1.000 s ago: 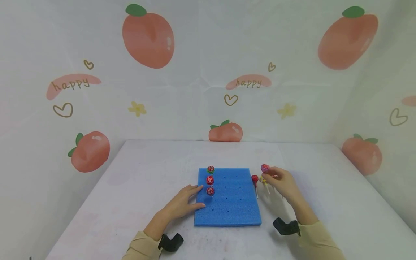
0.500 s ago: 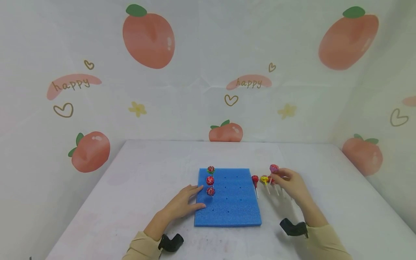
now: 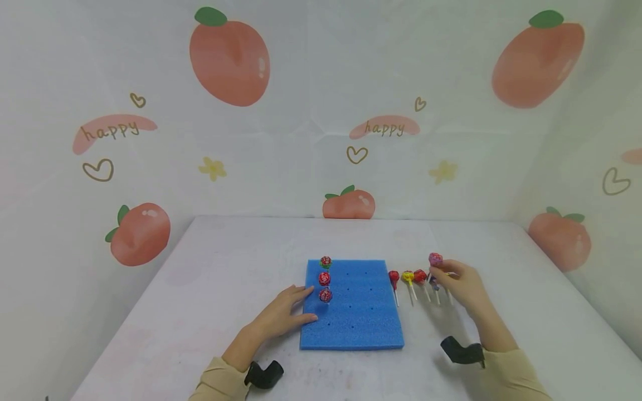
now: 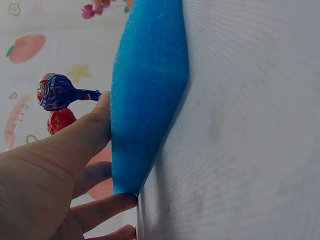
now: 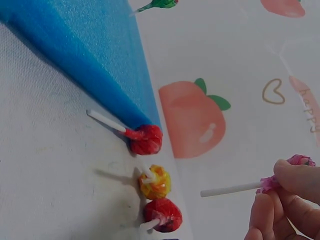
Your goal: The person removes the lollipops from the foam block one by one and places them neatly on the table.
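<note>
My left hand (image 3: 278,314) rests at the left edge of a blue foam board (image 3: 366,337), thumb and fingers spread along its side. Three wrapped lollipops stand in a column on the board's left part: a green-and-red one (image 3: 325,261) at the back, a red one (image 3: 324,278), and a blue-and-red one (image 4: 54,92) nearest the left thumb. Right of the board, my right hand (image 3: 463,284) pinches a pink lollipop (image 3: 435,259) just under its candy, between thumb and fingers. In the right wrist view its white stick (image 5: 230,190) points out free.
Loose lollipops lie in a row right of the board: a red one (image 3: 393,276) close to its edge, a yellow one (image 3: 408,276), another red one (image 3: 420,275), and more partly hidden below the right hand. Small holes dot the board. A printed cloth (image 3: 281,167) hangs behind the table.
The right hand has moved right, away from the board, with the pink lollipop, uncovering the yellow and second red lollipops in the row. The left hand and board stay put.
</note>
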Tool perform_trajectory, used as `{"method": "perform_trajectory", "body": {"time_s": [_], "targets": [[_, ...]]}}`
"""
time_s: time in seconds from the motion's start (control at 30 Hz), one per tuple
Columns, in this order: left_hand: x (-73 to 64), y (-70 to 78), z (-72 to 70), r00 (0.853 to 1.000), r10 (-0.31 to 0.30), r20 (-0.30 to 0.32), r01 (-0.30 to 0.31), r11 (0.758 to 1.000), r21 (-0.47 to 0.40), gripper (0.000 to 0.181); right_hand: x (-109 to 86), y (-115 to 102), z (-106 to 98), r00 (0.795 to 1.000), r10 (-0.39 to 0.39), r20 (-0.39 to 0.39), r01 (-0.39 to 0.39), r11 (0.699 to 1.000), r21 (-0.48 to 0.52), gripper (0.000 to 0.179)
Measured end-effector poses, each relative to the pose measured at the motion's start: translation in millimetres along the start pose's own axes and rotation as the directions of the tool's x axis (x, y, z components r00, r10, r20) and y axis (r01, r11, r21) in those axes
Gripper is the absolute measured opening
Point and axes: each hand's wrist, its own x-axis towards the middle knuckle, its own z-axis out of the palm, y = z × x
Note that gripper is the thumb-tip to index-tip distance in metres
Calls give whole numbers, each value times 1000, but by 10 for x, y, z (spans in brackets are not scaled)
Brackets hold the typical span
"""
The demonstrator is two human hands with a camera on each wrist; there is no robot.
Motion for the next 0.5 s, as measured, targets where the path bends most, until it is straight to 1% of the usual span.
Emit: {"method": "perform_trajectory", "body": {"time_s": [0.13,0.5], "targets": [[-2,5,-3,1000,-3,0,3,1000,-11,68,0,40,-17,1000,3,-5,-3,1000,3,52],[-5,17,-6,1000,-7,-3,6,1000,-11,67,2,142,-119,1000,-9,-18,9,999,-31,56]]}}
